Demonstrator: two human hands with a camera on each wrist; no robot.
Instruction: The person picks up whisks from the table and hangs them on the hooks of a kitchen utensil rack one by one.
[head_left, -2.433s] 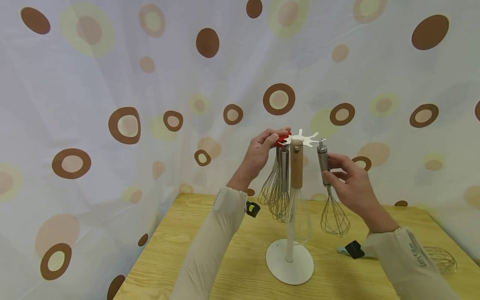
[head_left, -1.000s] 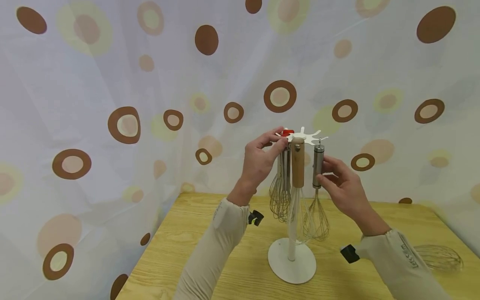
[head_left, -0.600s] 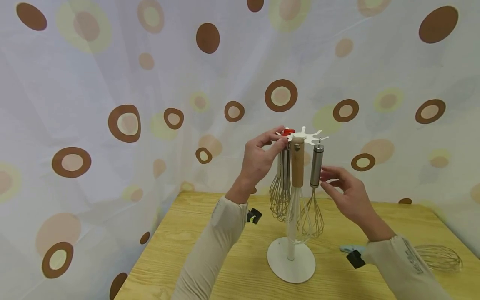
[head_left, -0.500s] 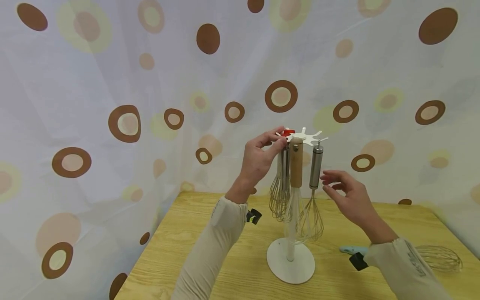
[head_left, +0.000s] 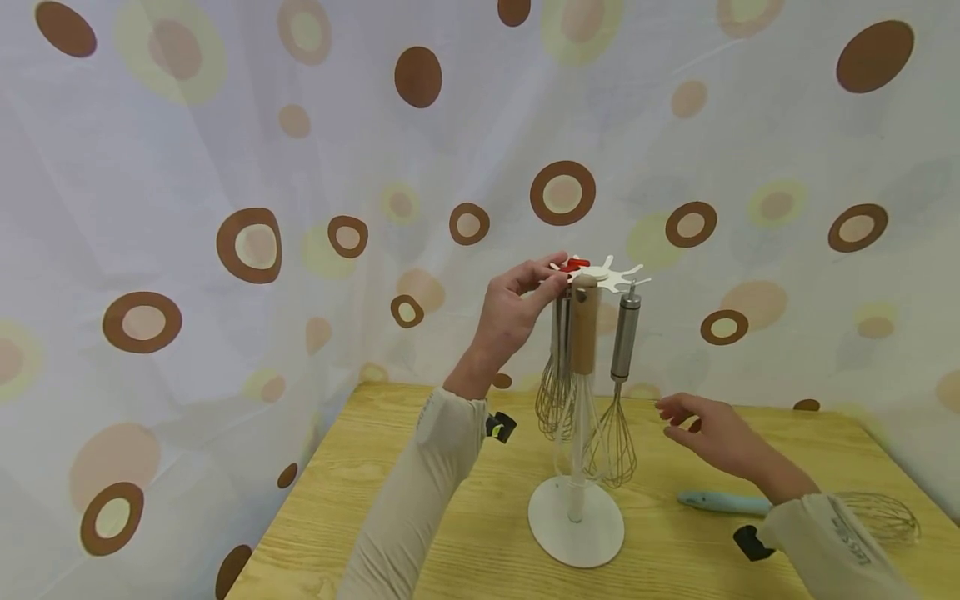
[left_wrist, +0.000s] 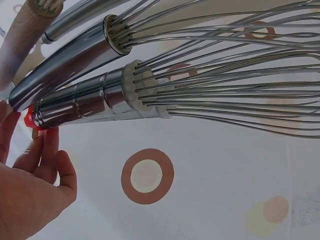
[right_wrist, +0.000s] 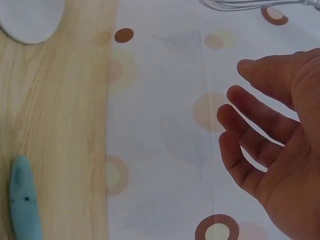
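In the head view a white whisk stand (head_left: 576,533) has a hooked top with several whisks hanging from it. My left hand (head_left: 510,310) pinches the left edge of that top, beside a red piece (head_left: 577,264). A wooden-handled whisk (head_left: 583,329) hangs in front, and a steel-handled whisk (head_left: 626,337) hangs on the right. Steel whisks (left_wrist: 75,102) hang close by the fingertips in the left wrist view. My right hand (head_left: 720,437) is in the air right of the stand, fingers loosely bent, holding nothing. Below it lies a light-blue-handled whisk (head_left: 723,502), partly behind the sleeve.
The wooden table (head_left: 480,533) carries the stand's round base near its middle. Behind hangs a pale curtain (head_left: 337,167) with brown and yellow circles. The wire end of the blue-handled whisk (head_left: 881,512) reaches the table's right side.
My right hand has let go of the right-hand steel whisk, which now hangs from the stand, and has moved down and right. The left hand stays at the stand's top.
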